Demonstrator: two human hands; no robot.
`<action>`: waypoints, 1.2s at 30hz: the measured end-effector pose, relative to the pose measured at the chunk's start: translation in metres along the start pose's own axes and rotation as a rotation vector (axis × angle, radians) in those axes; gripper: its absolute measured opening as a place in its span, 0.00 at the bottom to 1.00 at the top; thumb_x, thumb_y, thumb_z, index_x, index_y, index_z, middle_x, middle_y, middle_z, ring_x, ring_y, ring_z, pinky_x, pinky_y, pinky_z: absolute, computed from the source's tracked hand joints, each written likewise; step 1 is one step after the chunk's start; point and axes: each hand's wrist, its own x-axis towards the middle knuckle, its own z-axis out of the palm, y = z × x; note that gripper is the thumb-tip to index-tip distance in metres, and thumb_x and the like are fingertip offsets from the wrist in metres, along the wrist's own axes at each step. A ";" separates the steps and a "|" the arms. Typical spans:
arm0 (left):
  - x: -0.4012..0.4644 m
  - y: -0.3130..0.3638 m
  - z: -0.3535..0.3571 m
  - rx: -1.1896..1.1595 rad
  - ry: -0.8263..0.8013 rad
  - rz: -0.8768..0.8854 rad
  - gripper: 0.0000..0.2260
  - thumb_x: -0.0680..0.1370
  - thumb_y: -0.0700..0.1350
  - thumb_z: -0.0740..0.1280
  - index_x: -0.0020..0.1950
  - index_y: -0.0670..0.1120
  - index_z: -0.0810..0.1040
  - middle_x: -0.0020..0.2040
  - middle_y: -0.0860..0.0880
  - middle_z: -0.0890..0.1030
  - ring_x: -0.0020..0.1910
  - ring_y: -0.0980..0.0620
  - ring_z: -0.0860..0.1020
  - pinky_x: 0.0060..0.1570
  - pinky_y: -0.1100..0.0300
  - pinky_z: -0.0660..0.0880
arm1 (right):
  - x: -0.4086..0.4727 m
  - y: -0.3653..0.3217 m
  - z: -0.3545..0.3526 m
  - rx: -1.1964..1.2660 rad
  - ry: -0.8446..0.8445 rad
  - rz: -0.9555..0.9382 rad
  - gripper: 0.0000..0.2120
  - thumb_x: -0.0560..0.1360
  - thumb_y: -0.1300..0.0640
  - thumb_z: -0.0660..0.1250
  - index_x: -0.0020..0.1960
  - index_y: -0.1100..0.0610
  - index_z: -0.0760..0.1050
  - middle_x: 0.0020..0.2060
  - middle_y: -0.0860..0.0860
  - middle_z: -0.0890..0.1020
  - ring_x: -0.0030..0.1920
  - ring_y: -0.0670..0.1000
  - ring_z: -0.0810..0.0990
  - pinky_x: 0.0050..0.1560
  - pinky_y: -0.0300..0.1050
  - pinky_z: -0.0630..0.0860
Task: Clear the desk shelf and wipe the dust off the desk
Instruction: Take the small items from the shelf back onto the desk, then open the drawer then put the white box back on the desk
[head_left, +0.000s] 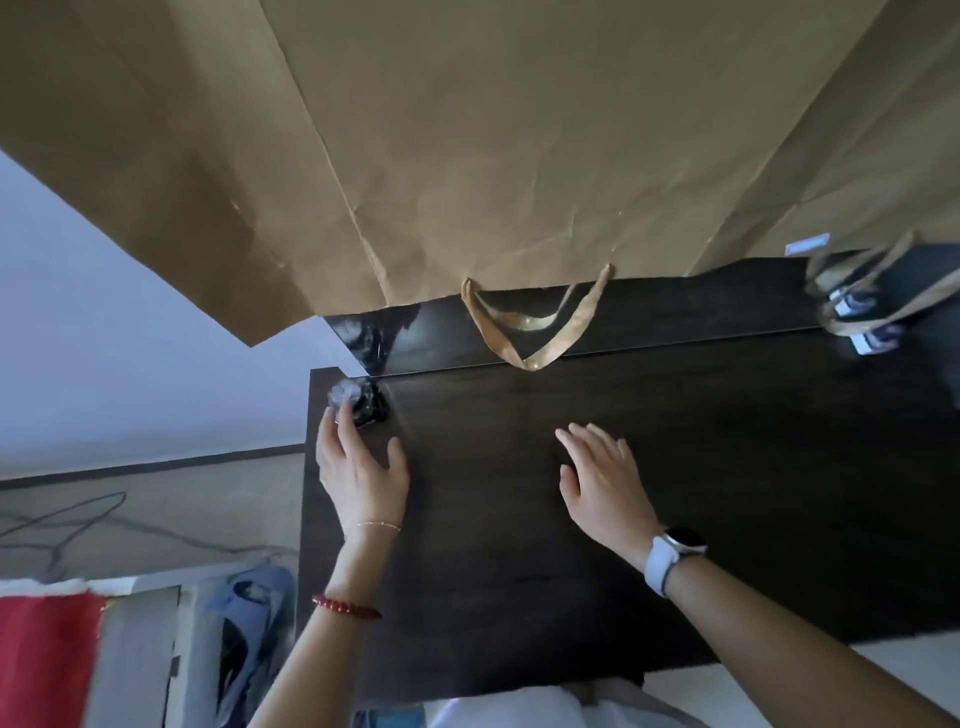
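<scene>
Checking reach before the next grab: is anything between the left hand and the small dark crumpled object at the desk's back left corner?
Nothing visible. The left hand has its fingertips at the small dark crumpled object on the dark wooden desk.

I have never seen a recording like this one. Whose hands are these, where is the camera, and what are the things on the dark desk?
There is no machine here. A person wears a wide-angle camera on the head, so the one picture looks down at that person's own two hands over a dark wooden desk. The left hand reaches to the desk's back left corner, and its fingertips touch a small crumpled dark and clear wrapper; it does not clearly grip it. The right hand, with a watch on the wrist, is open above the desk and holds nothing. A large brown paper bag fills the top of the picture, and its ribbon handle hangs down over the desk's back panel.
</scene>
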 end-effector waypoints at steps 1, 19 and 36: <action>-0.019 0.011 0.009 0.019 -0.018 0.068 0.26 0.72 0.41 0.66 0.68 0.39 0.65 0.68 0.36 0.66 0.67 0.36 0.64 0.63 0.40 0.64 | -0.008 0.007 -0.002 -0.010 0.005 0.029 0.21 0.74 0.60 0.63 0.67 0.60 0.68 0.66 0.57 0.71 0.69 0.59 0.66 0.65 0.65 0.63; -0.402 0.242 0.165 0.284 -0.941 1.050 0.22 0.71 0.51 0.56 0.59 0.42 0.76 0.57 0.41 0.78 0.56 0.39 0.75 0.54 0.43 0.71 | -0.424 0.244 -0.011 0.496 0.451 1.099 0.18 0.77 0.62 0.57 0.67 0.61 0.66 0.66 0.58 0.69 0.66 0.58 0.66 0.65 0.54 0.67; -0.625 0.158 0.528 0.585 -1.183 1.563 0.26 0.76 0.51 0.58 0.73 0.47 0.59 0.73 0.42 0.61 0.71 0.44 0.60 0.68 0.45 0.59 | -0.584 0.466 0.324 0.787 0.354 1.599 0.21 0.77 0.58 0.58 0.69 0.56 0.62 0.65 0.57 0.70 0.64 0.56 0.70 0.60 0.48 0.71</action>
